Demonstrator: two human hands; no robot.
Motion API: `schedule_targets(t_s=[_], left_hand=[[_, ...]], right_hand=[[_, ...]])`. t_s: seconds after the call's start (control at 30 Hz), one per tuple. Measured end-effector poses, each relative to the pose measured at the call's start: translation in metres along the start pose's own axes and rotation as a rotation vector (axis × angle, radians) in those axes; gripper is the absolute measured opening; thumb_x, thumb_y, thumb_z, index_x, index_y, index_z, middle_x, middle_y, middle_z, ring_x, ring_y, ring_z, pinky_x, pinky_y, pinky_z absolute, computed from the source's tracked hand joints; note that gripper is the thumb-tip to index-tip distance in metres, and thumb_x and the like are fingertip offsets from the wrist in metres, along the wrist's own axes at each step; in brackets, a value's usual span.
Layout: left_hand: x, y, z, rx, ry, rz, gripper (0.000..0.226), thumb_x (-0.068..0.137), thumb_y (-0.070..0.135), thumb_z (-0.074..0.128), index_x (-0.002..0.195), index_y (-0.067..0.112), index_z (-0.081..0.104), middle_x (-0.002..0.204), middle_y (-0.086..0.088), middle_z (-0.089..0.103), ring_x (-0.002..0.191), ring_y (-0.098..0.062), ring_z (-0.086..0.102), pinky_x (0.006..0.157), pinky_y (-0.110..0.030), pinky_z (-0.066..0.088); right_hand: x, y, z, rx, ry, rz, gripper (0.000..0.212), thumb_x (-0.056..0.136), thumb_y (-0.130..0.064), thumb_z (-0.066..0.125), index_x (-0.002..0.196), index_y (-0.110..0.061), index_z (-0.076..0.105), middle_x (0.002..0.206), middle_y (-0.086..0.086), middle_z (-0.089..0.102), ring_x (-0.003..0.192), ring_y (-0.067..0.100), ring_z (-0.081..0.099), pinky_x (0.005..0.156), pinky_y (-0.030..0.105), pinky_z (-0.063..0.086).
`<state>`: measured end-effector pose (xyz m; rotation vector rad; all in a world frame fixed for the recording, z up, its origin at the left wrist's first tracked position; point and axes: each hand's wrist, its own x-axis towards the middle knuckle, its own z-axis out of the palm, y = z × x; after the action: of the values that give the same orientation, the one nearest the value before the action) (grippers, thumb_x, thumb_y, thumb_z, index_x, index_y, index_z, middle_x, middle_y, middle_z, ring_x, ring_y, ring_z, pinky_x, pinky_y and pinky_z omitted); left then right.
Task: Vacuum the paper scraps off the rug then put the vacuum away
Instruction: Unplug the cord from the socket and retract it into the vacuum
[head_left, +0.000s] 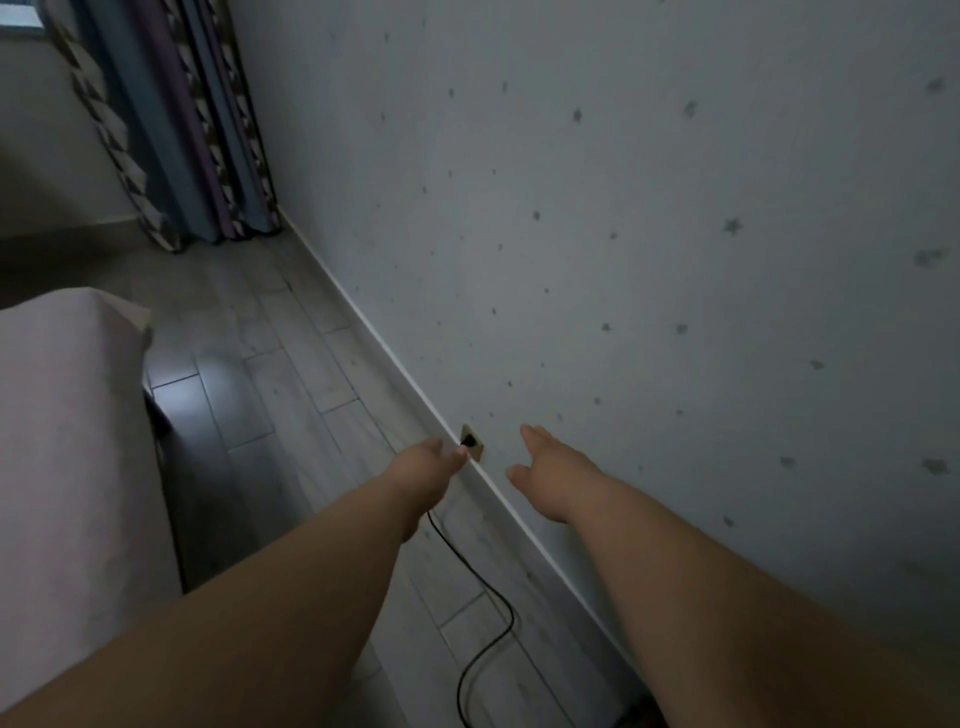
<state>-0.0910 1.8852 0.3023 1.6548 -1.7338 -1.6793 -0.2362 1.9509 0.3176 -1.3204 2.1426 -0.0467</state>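
Head view, the only one. My left hand is reaching down to the black plug, which sits in the socket low on the wall, just above the skirting. My fingertips are at the plug, but I see the hand from behind and can't tell if it has pinched it or is only touching. My right hand is spread wide with straight fingers and holds nothing. It is just beside the socket on the wall side; I can't tell if it touches the wall.

Step, as I judge it: plugging in or unplugging. The frame doesn't say which.

Risks:
- If I pull on the cord instead of the plug body, it could strain the cord.
- If I tug at an angle, the pins could bend or the socket plate lift, because my reach comes from above and to the side.
- A fingertip could slip behind the plug near the pins. The room is dim.
- The slack cord loops on the floor near my feet and could trip me.

The plug is small, black and blurry. The cord is thin and black. It drops from the plug under my left wrist and curves along the floor near the wall to the bottom edge of the view. The vacuum, rug and scraps are not in view. The bed is at the left and a curtain hangs in the far corner.
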Motion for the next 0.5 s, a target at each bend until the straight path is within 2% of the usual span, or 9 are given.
schedule_targets(t_s=[0.27,0.5], left_hand=[[0.081,0.015,-0.016,-0.035,-0.055,0.001,0.059,0.096,0.035,0.05,0.146,0.011,0.031,0.152,-0.01,0.031,0.139,-0.028,0.031,0.111,-0.036,0.028],[0.214,0.013,-0.013,0.073,-0.098,-0.102,0.057,0.098,0.036,0.047,0.147,0.012,0.03,0.153,-0.007,0.028,0.139,-0.025,0.029,0.109,-0.031,0.026]], right_hand=[[0.089,-0.018,-0.005,0.074,-0.015,0.012,0.065,0.104,-0.035,0.037,0.157,-0.013,0.004,0.164,0.004,0.004,0.149,0.021,0.015,0.117,0.029,0.015],[0.232,-0.006,0.008,0.27,-0.073,0.117,0.055,0.103,-0.034,0.043,0.151,-0.012,0.027,0.152,0.013,0.036,0.135,0.03,0.04,0.109,0.034,0.032]])
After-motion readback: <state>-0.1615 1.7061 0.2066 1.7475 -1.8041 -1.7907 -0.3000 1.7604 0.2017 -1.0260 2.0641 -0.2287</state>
